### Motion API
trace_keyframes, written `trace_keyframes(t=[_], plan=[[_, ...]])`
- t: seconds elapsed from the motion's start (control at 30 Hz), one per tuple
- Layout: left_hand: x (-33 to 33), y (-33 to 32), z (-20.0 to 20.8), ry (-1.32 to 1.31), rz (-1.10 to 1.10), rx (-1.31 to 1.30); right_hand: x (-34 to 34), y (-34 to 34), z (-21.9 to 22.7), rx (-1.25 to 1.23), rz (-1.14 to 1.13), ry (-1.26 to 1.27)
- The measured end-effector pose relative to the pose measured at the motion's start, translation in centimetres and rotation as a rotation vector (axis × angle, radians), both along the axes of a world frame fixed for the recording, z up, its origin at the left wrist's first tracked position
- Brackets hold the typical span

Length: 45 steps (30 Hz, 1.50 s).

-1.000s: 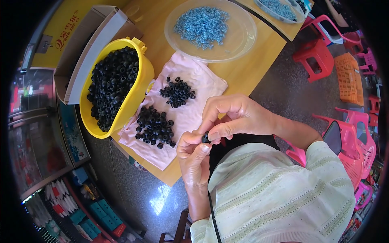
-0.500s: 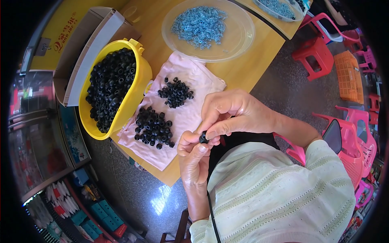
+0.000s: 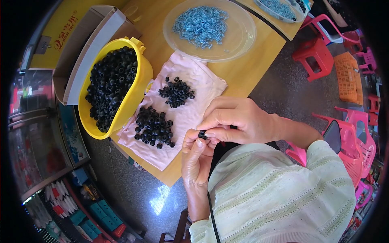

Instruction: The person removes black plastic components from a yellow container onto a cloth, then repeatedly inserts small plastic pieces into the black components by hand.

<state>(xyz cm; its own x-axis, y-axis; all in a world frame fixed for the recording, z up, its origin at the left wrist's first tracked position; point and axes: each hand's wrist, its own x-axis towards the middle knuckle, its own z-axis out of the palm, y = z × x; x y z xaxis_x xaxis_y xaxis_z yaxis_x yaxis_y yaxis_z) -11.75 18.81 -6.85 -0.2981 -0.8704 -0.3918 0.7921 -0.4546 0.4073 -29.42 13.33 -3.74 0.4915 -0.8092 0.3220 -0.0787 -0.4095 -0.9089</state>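
Note:
In front of my body, just off the table's edge, both hands meet at a small black cord lock (image 3: pixel 202 134). My left hand (image 3: pixel 195 164) is closed around its lower side, thumb up against it. From the right, my right hand (image 3: pixel 241 119) pinches its top between thumb and fingers; the fingers partly hide the piece. Beyond them, a pink cloth (image 3: pixel 198 73) bears a heap of rounded black barrels (image 3: pixel 153 127) and, farther back, a heap of smaller black pieces (image 3: pixel 177 93).
A yellow tub (image 3: pixel 142 77) full of black barrels stands left of the cloth, beside an open cardboard box (image 3: pixel 87 52). Small metal springs (image 3: pixel 200 26) lie on a clear round tray (image 3: pixel 245 44) at the back. Red stools (image 3: pixel 314 58) and pink chairs (image 3: pixel 354 141) stand right.
My right hand has turned and lowered slightly, its fingers now straighter over the top of the black piece. The left hand has shifted a little right, still gripping it.

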Motion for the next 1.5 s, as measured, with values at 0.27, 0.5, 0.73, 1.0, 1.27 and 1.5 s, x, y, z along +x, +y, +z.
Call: trace_keyframes(t=[0.27,0.5,0.73,1.0,1.27,1.5], plan=[[-0.4,-0.3,0.4,-0.004,0.023,0.050,0.9,0.1,-1.0,-0.373,-0.142,0.149],[-0.4,0.1,-0.4,-0.116,0.085,0.036,1.2,-0.5,-1.8,-0.511,-0.165,0.128],[-0.7,-0.5,-0.4,-0.225,0.104,-0.002,0.6,-0.8,-2.4,-0.592,-0.134,0.154],[-1.2,-2.0,-0.2,-0.240,0.172,-0.075,0.8,-1.9,-1.9,-0.521,-0.187,0.104],[-1.1,-2.6,1.0,-0.204,0.174,-0.071,1.0,-2.5,-1.0,-0.448,-0.195,0.097],[-0.8,-2.5,1.2,-0.202,0.141,-0.102,0.9,-2.8,-0.5,-0.586,-0.161,0.224]])
